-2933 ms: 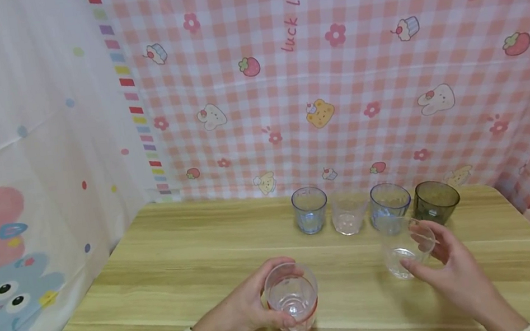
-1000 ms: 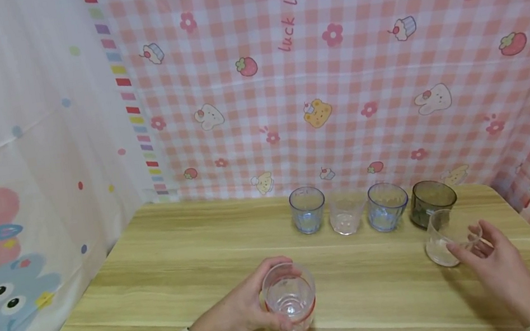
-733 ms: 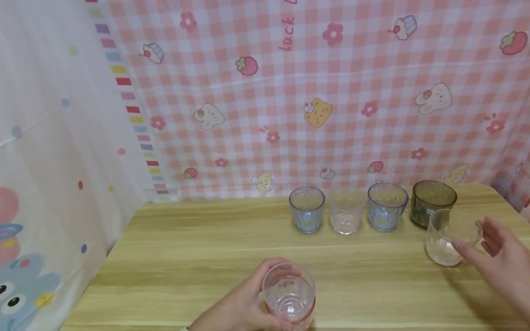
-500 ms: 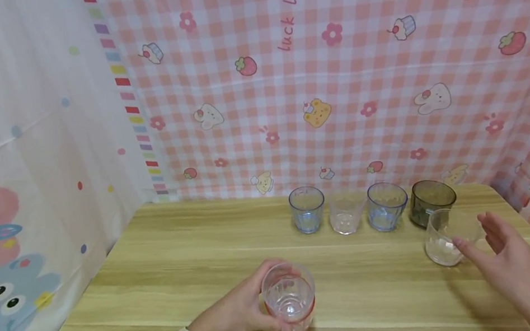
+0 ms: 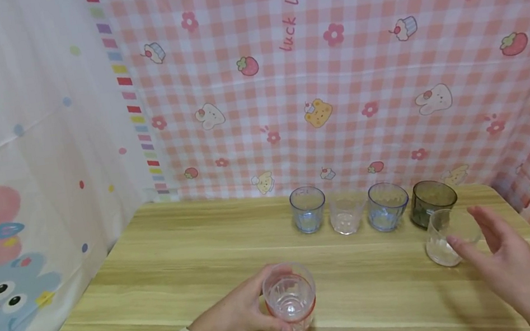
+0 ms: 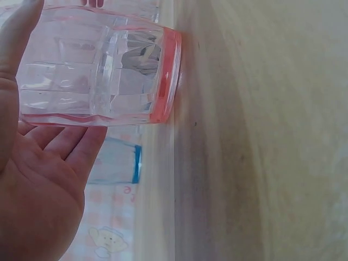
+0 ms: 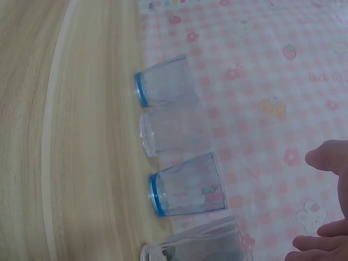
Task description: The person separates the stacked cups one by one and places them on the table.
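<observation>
In the head view my left hand (image 5: 246,306) grips a pair of nested plastic cups (image 5: 290,300), a clear one inside a pink one with a reddish band. The left wrist view has the pink base (image 6: 166,76) low over or on the wood, with thumb and fingers on opposite sides. At the right, a clear cup (image 5: 441,248) stands upright on the table. My right hand (image 5: 504,256) is beside it, fingers spread and loose; the thumb overlaps the cup, and whether it touches is unclear. The right wrist view shows those fingers (image 7: 321,244) holding nothing.
Along the back edge of the wooden table (image 5: 183,267) stand a blue cup (image 5: 308,213), a clear pinkish cup (image 5: 346,219), another blue cup (image 5: 387,209) and a dark smoky cup (image 5: 423,208). The dark cup is just behind the right-hand clear cup. A checked cloth (image 5: 235,96) hangs behind.
My right hand has carried the clear cup rightward to in front of the dark cup, then loosened its fingers from it. My left hand stays in place with the nested cups.
</observation>
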`<act>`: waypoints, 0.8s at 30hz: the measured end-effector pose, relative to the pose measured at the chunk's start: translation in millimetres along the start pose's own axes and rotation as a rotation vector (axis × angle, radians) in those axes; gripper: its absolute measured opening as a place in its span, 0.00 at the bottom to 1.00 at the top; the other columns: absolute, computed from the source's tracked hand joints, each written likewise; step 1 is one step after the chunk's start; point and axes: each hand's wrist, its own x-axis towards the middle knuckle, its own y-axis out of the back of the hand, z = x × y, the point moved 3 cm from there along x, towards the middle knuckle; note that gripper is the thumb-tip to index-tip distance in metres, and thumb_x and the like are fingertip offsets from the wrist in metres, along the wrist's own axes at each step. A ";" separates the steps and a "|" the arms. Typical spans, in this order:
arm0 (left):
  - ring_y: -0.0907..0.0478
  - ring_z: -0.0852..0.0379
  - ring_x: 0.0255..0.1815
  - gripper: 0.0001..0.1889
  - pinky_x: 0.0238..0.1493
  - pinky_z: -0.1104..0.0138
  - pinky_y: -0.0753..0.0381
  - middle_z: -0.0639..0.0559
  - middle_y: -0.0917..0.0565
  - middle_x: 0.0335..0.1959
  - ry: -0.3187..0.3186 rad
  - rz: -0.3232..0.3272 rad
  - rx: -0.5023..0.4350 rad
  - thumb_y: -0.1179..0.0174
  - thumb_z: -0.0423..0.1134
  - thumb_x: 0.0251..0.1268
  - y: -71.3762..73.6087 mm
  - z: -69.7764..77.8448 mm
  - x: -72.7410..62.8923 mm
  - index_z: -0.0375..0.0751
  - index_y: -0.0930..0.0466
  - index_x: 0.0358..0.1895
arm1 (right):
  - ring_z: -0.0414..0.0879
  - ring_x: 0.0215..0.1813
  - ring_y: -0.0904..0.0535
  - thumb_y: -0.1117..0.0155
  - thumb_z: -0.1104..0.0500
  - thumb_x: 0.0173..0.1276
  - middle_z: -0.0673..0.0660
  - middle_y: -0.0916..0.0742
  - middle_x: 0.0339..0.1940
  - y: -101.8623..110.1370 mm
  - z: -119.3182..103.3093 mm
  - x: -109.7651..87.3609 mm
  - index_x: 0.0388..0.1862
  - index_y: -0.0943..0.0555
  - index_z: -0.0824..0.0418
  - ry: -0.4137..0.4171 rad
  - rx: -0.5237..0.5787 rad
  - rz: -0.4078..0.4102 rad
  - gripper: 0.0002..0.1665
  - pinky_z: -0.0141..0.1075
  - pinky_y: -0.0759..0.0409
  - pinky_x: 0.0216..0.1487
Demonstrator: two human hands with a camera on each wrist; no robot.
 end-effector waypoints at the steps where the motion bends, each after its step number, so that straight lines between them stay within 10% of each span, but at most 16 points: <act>1: 0.25 0.54 0.75 0.50 0.82 0.52 0.32 0.56 0.18 0.71 -0.001 -0.001 0.001 0.15 0.44 0.54 -0.1 -0.2 0.1 0.53 0.34 0.79 | 0.48 0.91 0.60 0.37 0.48 0.84 0.70 0.47 0.90 -0.6 -1.2 -0.5 0.91 0.59 0.65 0.005 -0.002 -0.001 0.55 0.03 0.53 0.67; 8: 0.24 0.53 0.75 0.49 0.82 0.52 0.32 0.55 0.17 0.70 0.006 0.000 0.002 0.15 0.44 0.54 -0.6 -0.1 0.2 0.52 0.34 0.79 | 0.22 0.83 0.53 0.35 0.52 0.83 0.72 0.43 0.89 -5.9 -7.3 -4.2 0.90 0.54 0.66 0.055 0.003 0.022 0.52 0.04 0.50 0.69; 19: 0.24 0.53 0.75 0.50 0.82 0.51 0.32 0.54 0.17 0.70 0.000 0.009 0.015 0.15 0.44 0.54 -1.2 0.3 -1.2 0.50 0.34 0.79 | 0.44 0.90 0.54 0.35 0.51 0.83 0.71 0.43 0.89 -14.6 -17.8 -7.1 0.90 0.54 0.66 0.071 0.004 -0.026 0.53 0.04 0.49 0.68; 24: 0.25 0.54 0.75 0.50 0.82 0.53 0.33 0.54 0.17 0.70 0.009 0.009 0.002 0.15 0.43 0.54 -1.8 0.1 -1.7 0.50 0.34 0.79 | 0.19 0.81 0.48 0.32 0.53 0.81 0.71 0.37 0.87 -19.3 -21.8 -7.8 0.89 0.48 0.66 0.126 -0.006 0.003 0.51 0.04 0.45 0.67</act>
